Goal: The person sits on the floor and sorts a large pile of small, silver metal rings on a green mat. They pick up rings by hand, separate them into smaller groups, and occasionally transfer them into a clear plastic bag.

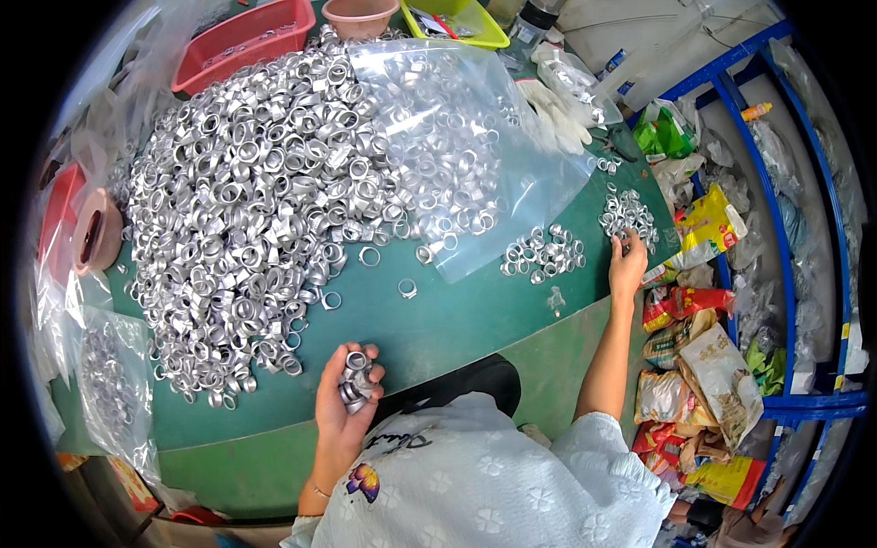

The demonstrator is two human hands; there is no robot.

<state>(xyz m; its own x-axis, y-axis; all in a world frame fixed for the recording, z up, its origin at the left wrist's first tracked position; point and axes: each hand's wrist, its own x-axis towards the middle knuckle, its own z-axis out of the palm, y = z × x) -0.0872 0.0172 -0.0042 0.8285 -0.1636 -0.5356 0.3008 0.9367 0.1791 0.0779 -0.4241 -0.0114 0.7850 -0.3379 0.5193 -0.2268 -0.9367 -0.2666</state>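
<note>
My left hand (345, 402) is closed around several silver metal rings (354, 382), held just over the near edge of the green table (438, 320). Far to the right, my right hand (628, 265) reaches to a small pile of the same rings (628, 212). Its fingers bend together at the near side of that pile, and what lies between them is hidden. Beside it lies another small group of rings (543, 253). A large heap of rings (247, 192) covers the left and middle of the table. One loose ring (406, 289) lies apart from it.
A clear plastic sheet (539, 192) covers the heap's right side. Red (245, 46) and yellow-green trays (493, 32) stand behind, and a pink bowl (108, 239) at left. White gloves (557, 119) lie at the far right. A blue rack (776, 201) and colourful bags (685, 306) are beyond the table.
</note>
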